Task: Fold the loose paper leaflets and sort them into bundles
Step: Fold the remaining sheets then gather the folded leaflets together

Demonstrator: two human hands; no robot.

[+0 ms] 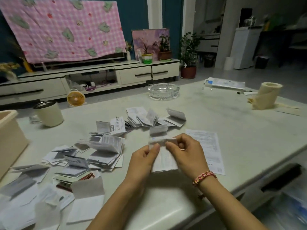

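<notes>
pink checked cloth point(63, 29), white printed leaflets point(106, 146), cream mug point(49, 116), red-and-gold braided bracelet point(205, 177)

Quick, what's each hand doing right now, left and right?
Left hand: pinching the leaflet near its top edge.
Right hand: pinching the same leaflet at its top fold.

A clear glass ashtray point(163, 92) sat at upper centre on the pale stone-look table point(224, 117), and a cream roll of tissue paper point(266, 97) stood near the right edge. At the left a white metal-rimmed mug point(49, 114) stood near a beige plastic bin point(10, 138). Behind, a pink checked cloth point(63, 29) filled the upper left, a small orange fan point(76, 97) below it on the floor.
</notes>
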